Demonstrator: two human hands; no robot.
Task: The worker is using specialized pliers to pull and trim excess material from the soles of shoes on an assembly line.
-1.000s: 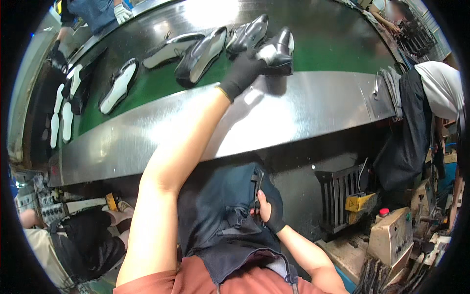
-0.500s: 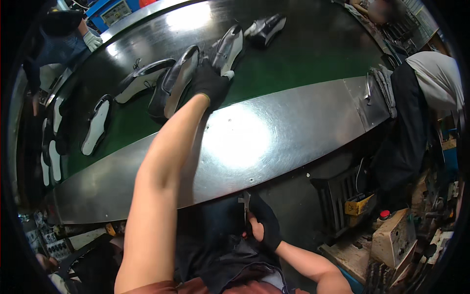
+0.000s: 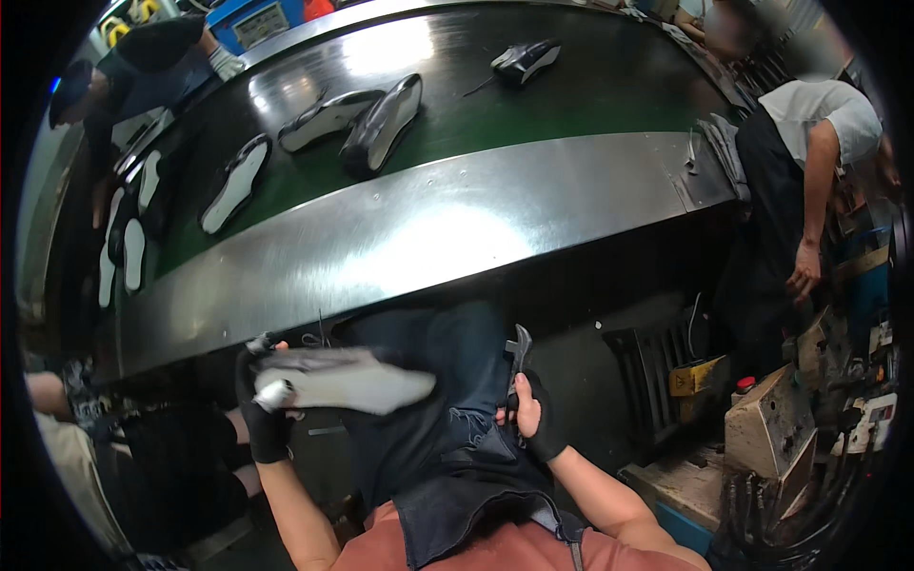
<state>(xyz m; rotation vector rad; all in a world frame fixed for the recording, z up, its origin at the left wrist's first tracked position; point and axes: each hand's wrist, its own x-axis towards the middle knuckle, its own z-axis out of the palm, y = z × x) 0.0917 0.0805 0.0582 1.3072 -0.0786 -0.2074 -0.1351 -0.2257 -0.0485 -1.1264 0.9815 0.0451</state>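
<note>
My left hand [image 3: 267, 419], in a black fingerless glove with white-wrapped fingertips, grips a shoe [image 3: 357, 383] at one end. The shoe is blurred by motion and held sideways over my lap, its pale sole showing. In my right hand [image 3: 539, 419], also gloved in black, are metal pincers [image 3: 519, 352], their curved head upward and apart from the shoe. Beyond the metal ledge, several dark shoes lie on the green belt, pale soles showing. Nearest among them are a tilted shoe [image 3: 383, 128] and another shoe [image 3: 319, 119] touching it.
A wide metal ledge [image 3: 314, 247] runs between me and the green belt [image 3: 533, 119]. Machinery with a red button [image 3: 745, 383] stands at my right. Co-workers are at the far left, near left and right; a gloved hand [image 3: 227, 63] rests near the far edge.
My left hand has drawn back from the belt to my lap, bringing a shoe with it. The pincers in my right hand now show more clearly. My view has shifted.
</note>
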